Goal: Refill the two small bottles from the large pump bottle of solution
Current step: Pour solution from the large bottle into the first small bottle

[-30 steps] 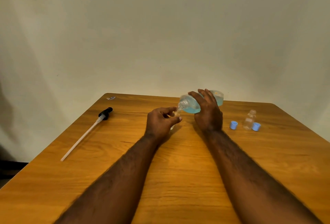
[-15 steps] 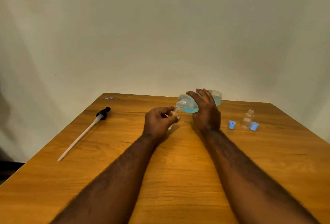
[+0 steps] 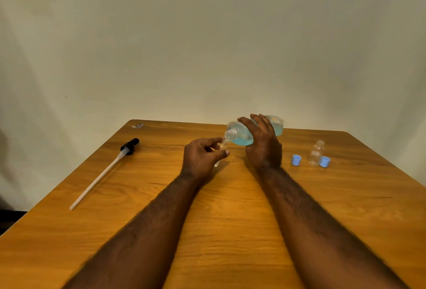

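Observation:
My right hand [image 3: 264, 144] grips the large clear bottle [image 3: 241, 135] of blue solution, tipped on its side with the open neck pointing left and down. The neck meets the mouth of a small clear bottle [image 3: 222, 147] pinched in my left hand [image 3: 200, 157], whose fingers hide most of it. A second small clear bottle [image 3: 316, 153] stands uncapped at the right. Two blue caps lie beside it, one to its left [image 3: 296, 160] and one to its right [image 3: 324, 161].
The black pump head with its long white dip tube [image 3: 103, 170] lies on the left of the wooden table [image 3: 230, 231]. A small dark mark [image 3: 137, 126] sits at the far left corner. A pale wall rises behind the table.
Both hands and the two bottles have held nearly the same pose; the large bottle stays tipped into the small one. The view shifted slightly.

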